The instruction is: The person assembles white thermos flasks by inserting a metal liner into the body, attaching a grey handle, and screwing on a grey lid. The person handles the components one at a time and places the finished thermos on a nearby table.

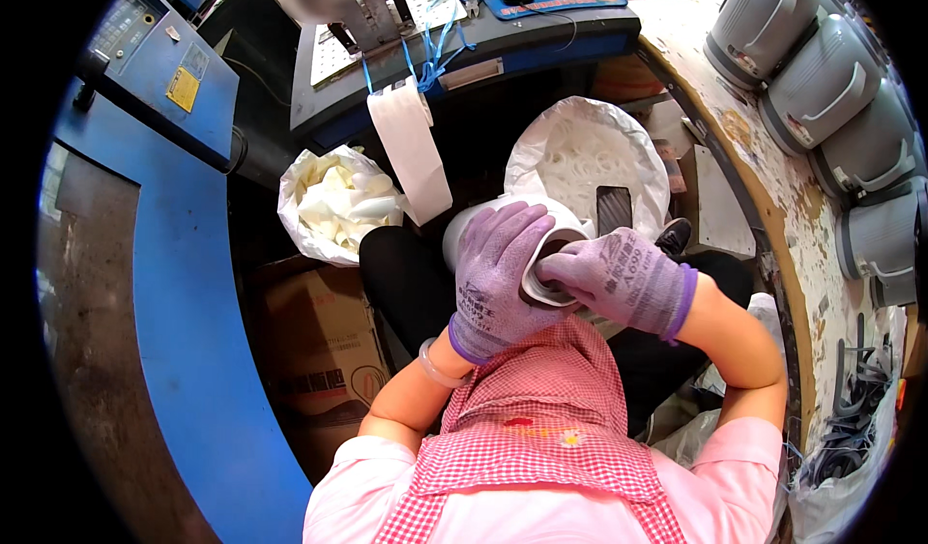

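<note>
I hold a white cylindrical pot body on my lap, its open end turned toward me. My left hand, in a purple knit glove, wraps over the side of the pot near its rim. The gloved fingers of my right hand reach into the pot's opening at the rim. What the fingers touch inside is hidden. A checked pink apron covers my chest below the hands.
A white bag of white rings lies just beyond the pot, another bag of pale parts to the left. A paper roll hangs from the dark machine table. Grey pot shells line the worn bench on the right. A blue machine stands left.
</note>
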